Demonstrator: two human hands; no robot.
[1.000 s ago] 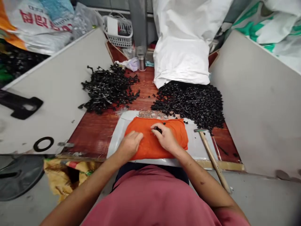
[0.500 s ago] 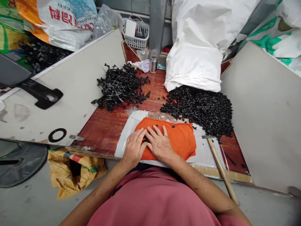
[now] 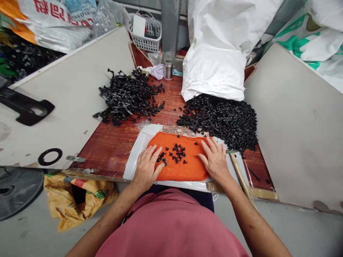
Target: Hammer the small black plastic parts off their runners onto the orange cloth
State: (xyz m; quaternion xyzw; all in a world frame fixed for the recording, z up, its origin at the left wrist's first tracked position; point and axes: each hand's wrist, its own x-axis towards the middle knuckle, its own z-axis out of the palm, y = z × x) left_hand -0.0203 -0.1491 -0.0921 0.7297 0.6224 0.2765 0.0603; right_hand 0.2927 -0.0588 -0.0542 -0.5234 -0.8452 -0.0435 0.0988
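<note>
Across the middle of the orange cloth [image 3: 190, 173] lie small black pieces [image 3: 178, 154], the left hand [image 3: 145, 167] and right hand [image 3: 216, 163] spread with loosely parted fingers at its sides, a hammer [image 3: 239, 175] lying beside the right.

Open lane up the middle, piles on either side
Between the left hand [image 3: 146, 168] and right hand [image 3: 215, 162], the orange cloth [image 3: 191, 171] offers room at its near right; small black plastic studs [image 3: 178, 153] clutter its middle; farther on, the red wooden tabletop [image 3: 171, 93] forms a lane between the tangled black heap [image 3: 128, 98] and the stud pile [image 3: 223, 123]; a metal-bodied bottle [image 3: 168, 70] stands at its far end; the hammer [image 3: 239, 173] hinders passage right of the right hand.
</note>
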